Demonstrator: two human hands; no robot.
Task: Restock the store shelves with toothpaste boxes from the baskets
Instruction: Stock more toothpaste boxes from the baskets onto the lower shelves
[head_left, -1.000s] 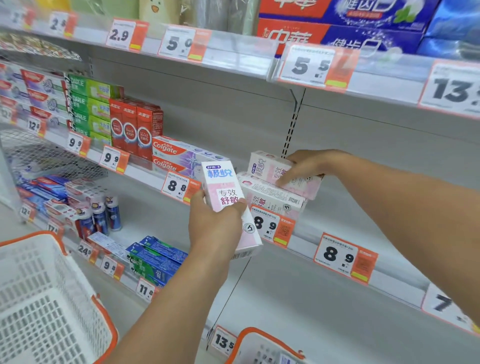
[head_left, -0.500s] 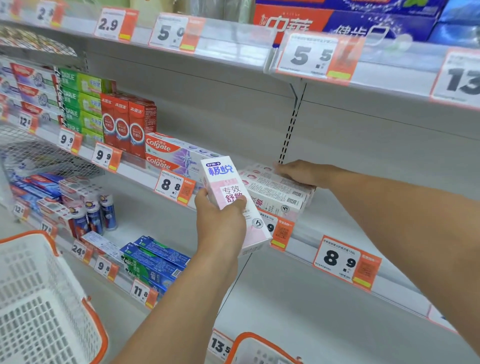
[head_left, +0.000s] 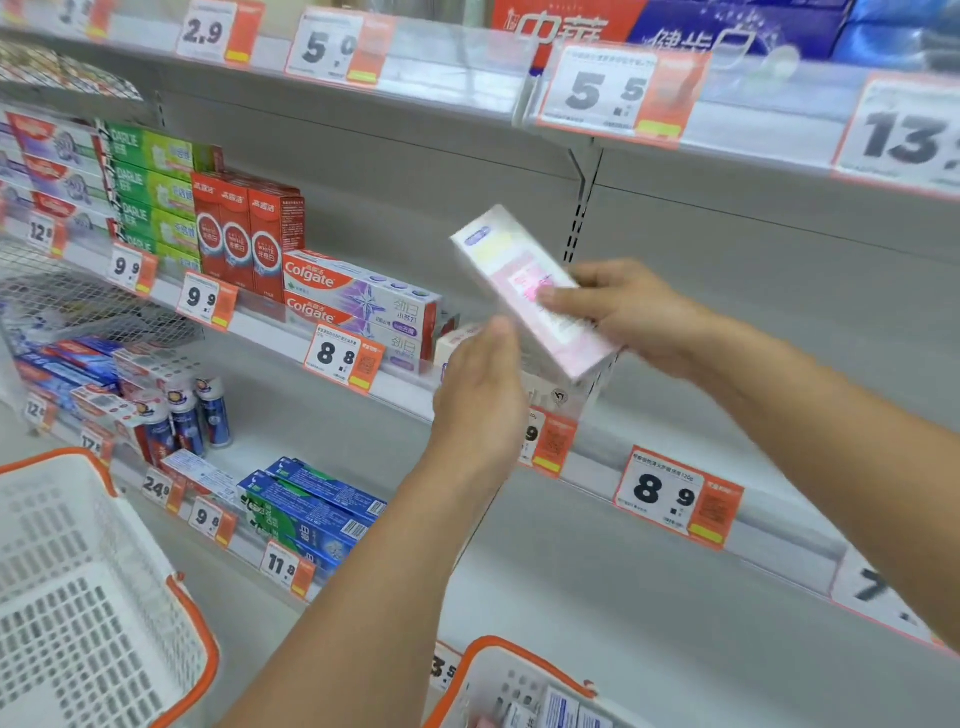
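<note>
A pink-and-white toothpaste box (head_left: 524, 291) hangs tilted and blurred in front of the middle shelf (head_left: 779, 395). My right hand (head_left: 631, 312) grips its right side, thumb across the front. Just below it, my left hand (head_left: 480, 389) has its thumb against the box's lower edge; its fingers are hidden. A stack of like boxes (head_left: 457, 340) lies on the shelf behind my hands, mostly covered. A white basket with an orange rim (head_left: 470, 670) at the bottom edge holds more boxes (head_left: 561, 712).
Colgate boxes (head_left: 358, 296) and red boxes (head_left: 244, 234) fill the shelf left of the stack. A second white basket (head_left: 78, 597) stands at the lower left. An 8.9 price tag (head_left: 670, 499) hangs on the shelf edge, with bare shelf behind it.
My right hand left the stack on the shelf and took hold of the box that my left hand held upright. The box is now higher and tilted to the left.
</note>
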